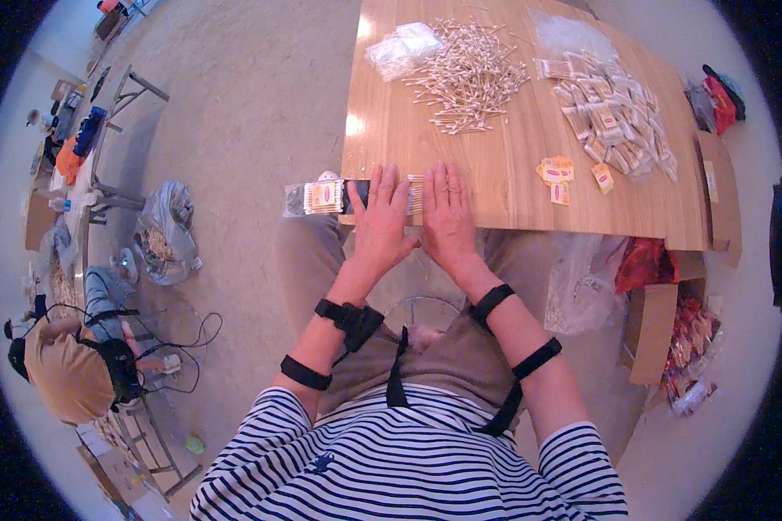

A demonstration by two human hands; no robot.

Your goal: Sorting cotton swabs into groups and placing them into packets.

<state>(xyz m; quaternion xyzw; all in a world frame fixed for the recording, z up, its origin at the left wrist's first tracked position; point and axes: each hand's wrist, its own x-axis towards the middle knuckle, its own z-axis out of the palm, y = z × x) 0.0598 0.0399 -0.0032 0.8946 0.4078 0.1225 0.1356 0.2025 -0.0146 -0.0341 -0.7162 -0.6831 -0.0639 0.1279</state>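
Two hands: flat at the near edge of the wooden table (495, 182), side by side.
Left hand (381, 224): grip released, fingers spread, pressing down on a row of cotton swabs (414, 194) and a dark holder (359, 193).
Right hand (447, 217): grip released, palm down, fingers together over the same row of swabs.
Packed bundle (321, 198): just left of the left hand, overhanging the table's edge.
Loose swab heap (469, 78): far side, well apart from the hands.
Filled packets (613, 113): piled at the far right.
Yellow labels (558, 172): near the right hand's side.
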